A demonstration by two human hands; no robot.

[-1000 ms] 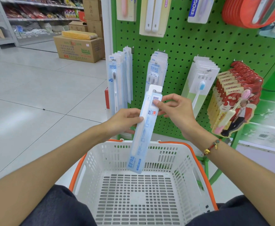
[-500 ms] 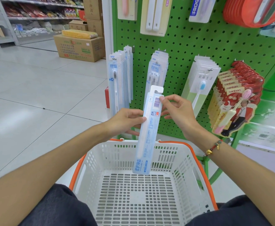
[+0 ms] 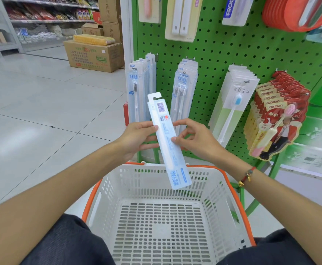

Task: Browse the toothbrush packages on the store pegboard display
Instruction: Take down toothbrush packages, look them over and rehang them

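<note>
Head view: left hand (image 3: 137, 138) and right hand (image 3: 194, 140) hold toothbrush package (image 3: 166, 138)

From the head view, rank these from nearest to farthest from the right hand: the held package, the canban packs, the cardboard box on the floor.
1. Held package, pinched in the right hand.
2. Canban packs, hanging to its right.
3. Cardboard box, far left on the floor.

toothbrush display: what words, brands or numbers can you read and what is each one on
"canban": top tabs of the red packages hanging at the right.
"NEW": top of the leftmost hanging blue package.
"ROG": cut-off blue label on the package at the top edge.
Chinese print and a barcode: held package, digits too small.
Cardboard box print: too blurred.
</note>
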